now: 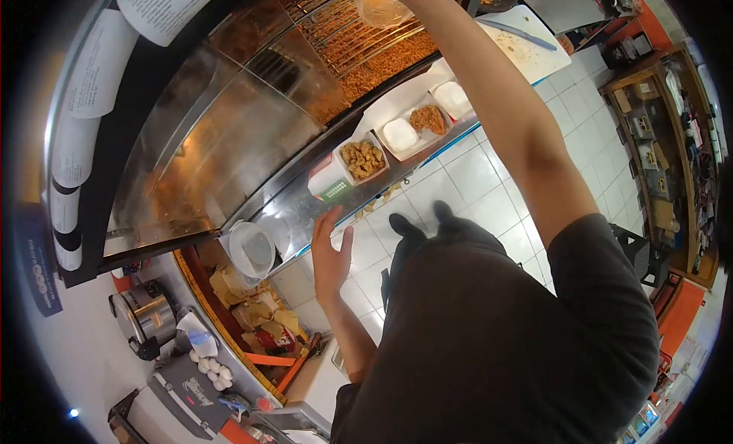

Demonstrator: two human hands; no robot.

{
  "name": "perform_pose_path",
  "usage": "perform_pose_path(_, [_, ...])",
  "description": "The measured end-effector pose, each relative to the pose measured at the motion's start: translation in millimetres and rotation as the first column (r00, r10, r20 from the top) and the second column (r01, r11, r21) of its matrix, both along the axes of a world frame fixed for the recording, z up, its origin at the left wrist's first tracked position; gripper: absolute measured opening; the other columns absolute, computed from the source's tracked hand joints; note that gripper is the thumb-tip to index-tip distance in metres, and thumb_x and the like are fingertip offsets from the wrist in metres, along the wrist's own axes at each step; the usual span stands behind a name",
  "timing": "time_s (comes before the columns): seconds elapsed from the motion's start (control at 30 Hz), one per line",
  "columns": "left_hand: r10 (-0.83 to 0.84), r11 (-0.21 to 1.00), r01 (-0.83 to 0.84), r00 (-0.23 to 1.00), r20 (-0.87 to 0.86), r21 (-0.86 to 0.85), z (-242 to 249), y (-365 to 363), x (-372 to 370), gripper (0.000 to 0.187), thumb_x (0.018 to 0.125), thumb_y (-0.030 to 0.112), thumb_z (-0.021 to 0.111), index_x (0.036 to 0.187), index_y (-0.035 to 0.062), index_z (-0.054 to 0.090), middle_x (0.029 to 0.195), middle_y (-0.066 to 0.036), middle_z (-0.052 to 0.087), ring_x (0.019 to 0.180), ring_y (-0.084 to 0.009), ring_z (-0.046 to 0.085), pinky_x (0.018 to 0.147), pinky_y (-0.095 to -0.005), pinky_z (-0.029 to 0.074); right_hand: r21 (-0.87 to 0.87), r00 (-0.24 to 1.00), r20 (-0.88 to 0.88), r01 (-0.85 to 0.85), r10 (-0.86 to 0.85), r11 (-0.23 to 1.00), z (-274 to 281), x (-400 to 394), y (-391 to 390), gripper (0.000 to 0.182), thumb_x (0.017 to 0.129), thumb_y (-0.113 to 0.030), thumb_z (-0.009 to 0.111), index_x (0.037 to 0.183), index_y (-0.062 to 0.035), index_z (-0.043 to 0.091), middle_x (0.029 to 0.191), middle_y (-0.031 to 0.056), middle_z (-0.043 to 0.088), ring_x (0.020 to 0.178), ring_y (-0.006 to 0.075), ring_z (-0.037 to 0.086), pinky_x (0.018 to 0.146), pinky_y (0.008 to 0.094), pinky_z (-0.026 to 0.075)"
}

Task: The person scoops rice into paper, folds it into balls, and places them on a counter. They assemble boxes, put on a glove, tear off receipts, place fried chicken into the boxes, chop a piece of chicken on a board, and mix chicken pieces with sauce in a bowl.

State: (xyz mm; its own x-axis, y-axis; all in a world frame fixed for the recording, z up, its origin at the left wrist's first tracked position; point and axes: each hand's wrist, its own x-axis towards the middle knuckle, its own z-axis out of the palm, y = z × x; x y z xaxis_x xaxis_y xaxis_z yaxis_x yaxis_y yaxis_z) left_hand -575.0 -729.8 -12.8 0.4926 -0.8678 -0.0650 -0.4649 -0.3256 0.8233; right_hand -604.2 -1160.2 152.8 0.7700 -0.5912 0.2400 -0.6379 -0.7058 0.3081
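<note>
My left hand (pixel 332 253) is raised just in front of the steel counter's edge, fingers apart and nothing in it. Close above its fingertips a white and green box (pixel 330 178) lies beside a box of small fried pieces (pixel 363 160). Farther right on the counter, an open box holds a white rice mound (pixel 401 135) and a fried chicken piece (pixel 427 120), with another rice mound (pixel 452 99) beside it. My right arm reaches up to the frame's top edge, near a clear plastic bag (pixel 383 9) over the wire rack; the fingers of that hand are out of view.
A glass-sided display case (pixel 252 131) runs behind the counter. A round clear container (pixel 252 249) stands at its left end. A knife (pixel 519 33) lies on a white cutting board (pixel 527 51) at upper right. A wooden shelf (pixel 649 154) stands across the tiled floor (pixel 473 192).
</note>
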Motion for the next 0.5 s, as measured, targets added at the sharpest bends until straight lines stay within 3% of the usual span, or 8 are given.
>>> perform_pose_path(0.07, [-0.003,1.000,0.003,1.000,-0.001,0.019,-9.8,7.7,3.2,0.036,0.087,0.007,0.063,0.123,0.0072,0.059,0.121,-0.014,0.057,0.113,-0.0304,0.055,0.097,-0.0377,0.043,-0.451,0.816,0.490,-0.064,0.307,0.890,-17.2,2.0,-19.0,0.052,0.097,-0.042,0.047,0.132,-0.0027,0.053,0.123,0.0121,0.064,0.108,0.0311,0.062,0.090,0.0373,0.049])
perform_pose_path(0.1, [0.009,1.000,-0.009,1.000,-0.007,-0.002,-13.6,8.4,3.6,0.036,0.087,0.007,0.063,0.123,0.0072,0.059,0.121,-0.014,0.057,0.113,-0.0304,0.055,0.097,-0.0377,0.043,-0.468,0.815,0.479,-0.077,0.326,0.880,-6.5,-2.0,-6.3,0.052,0.097,-0.042,0.047,0.132,-0.0027,0.053,0.123,0.0121,0.064,0.108,0.0311,0.062,0.090,0.0373,0.049])
perform_pose_path(0.13, [0.001,1.000,0.000,0.999,-0.047,0.026,-16.2,11.2,4.6,0.037,0.087,0.006,0.063,0.124,0.0074,0.058,0.121,-0.014,0.058,0.113,-0.0298,0.055,0.096,-0.0375,0.044,-0.050,0.527,0.832,-0.244,0.176,0.969,6.1,-12.0,24.0,0.044,0.096,-0.034,0.050,0.126,-0.0018,0.054,0.120,0.0117,0.065,0.100,0.0290,0.063,0.084,0.0359,0.051])
perform_pose_path(0.17, [-0.009,0.998,0.014,0.996,-0.084,0.058,-18.3,13.6,4.7,0.038,0.087,0.006,0.063,0.125,0.0075,0.058,0.120,-0.014,0.058,0.112,-0.0293,0.055,0.094,-0.0374,0.045,0.284,0.233,0.955,-0.524,-0.185,0.803,13.4,-16.5,40.3,0.036,0.095,-0.026,0.053,0.121,-0.0010,0.056,0.117,0.0113,0.066,0.093,0.0270,0.064,0.079,0.0345,0.052])
perform_pose_path(0.3, [0.006,0.999,-0.001,0.996,-0.092,0.050,-27.3,6.9,1.6,0.039,0.087,0.006,0.063,0.125,0.0069,0.057,0.120,-0.013,0.059,0.110,-0.0280,0.057,0.090,-0.0364,0.048,0.174,0.004,0.980,-0.506,-0.200,0.845,-13.7,-11.4,26.5,0.022,0.089,-0.008,0.062,0.107,0.0029,0.057,0.091,0.0156,0.065,0.069,0.0210,0.061,0.057,0.0251,0.052])
perform_pose_path(0.4, [-0.010,0.997,0.015,0.997,-0.073,0.076,-19.8,-14.0,-2.4,0.039,0.087,0.006,0.063,0.126,0.0065,0.057,0.120,-0.013,0.059,0.110,-0.0280,0.057,0.089,-0.0364,0.048,0.204,0.081,0.978,-0.554,-0.192,0.807,-32.8,-56.0,27.1,0.018,0.084,-0.014,0.064,0.101,-0.0115,0.067,0.103,0.0078,0.066,0.090,0.0238,0.064,0.080,0.0365,0.052])
perform_pose_path(0.47, [-0.054,0.997,0.058,0.997,-0.057,0.060,-12.9,-31.2,-7.0,0.039,0.087,0.006,0.063,0.126,0.0063,0.057,0.119,-0.014,0.060,0.110,-0.0279,0.058,0.089,-0.0366,0.049,0.037,0.547,0.827,-0.281,0.128,0.959,-29.9,-118.9,36.7,0.021,0.078,-0.011,0.070,0.099,-0.0069,0.068,0.099,0.0061,0.067,0.090,0.0197,0.065,0.082,0.0323,0.051])
perform_pose_path(0.5, [-0.057,0.995,0.062,0.996,-0.066,0.082,-9.9,-40.1,-11.8,0.040,0.087,0.006,0.063,0.126,0.0061,0.057,0.120,-0.014,0.060,0.111,-0.0272,0.058,0.090,-0.0370,0.048,0.392,0.247,0.920,-0.514,-0.306,0.763,-29.4,-150.6,42.8,0.018,0.079,-0.011,0.070,0.097,-0.0082,0.069,0.096,0.0054,0.067,0.091,0.0189,0.064,0.082,0.0308,0.051])
